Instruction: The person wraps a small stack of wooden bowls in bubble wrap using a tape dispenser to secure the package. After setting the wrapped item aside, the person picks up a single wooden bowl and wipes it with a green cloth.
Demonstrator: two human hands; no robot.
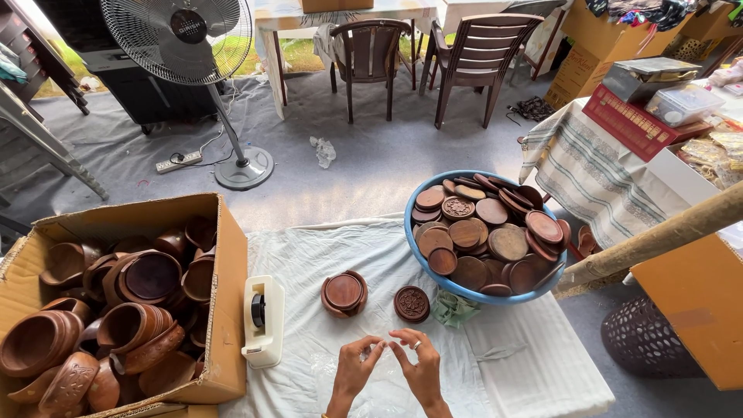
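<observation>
Fingertips of my left hand and right hand meet low over the white cloth, pinching thin clear plastic film between them; it looks weightless, limp and slippery, best held by its edge. Just beyond sit a round lidded wooden box and a carved wooden lid, hard, smooth and dark. A tape dispenser lies left.

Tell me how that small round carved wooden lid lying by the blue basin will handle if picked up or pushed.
The carved lid looks like solid wood, so probably stiff and fairly light. It lies flat on the white cloth, so a push likely slides it, perhaps bunching the fabric. On edge, its round shape might roll.
</observation>
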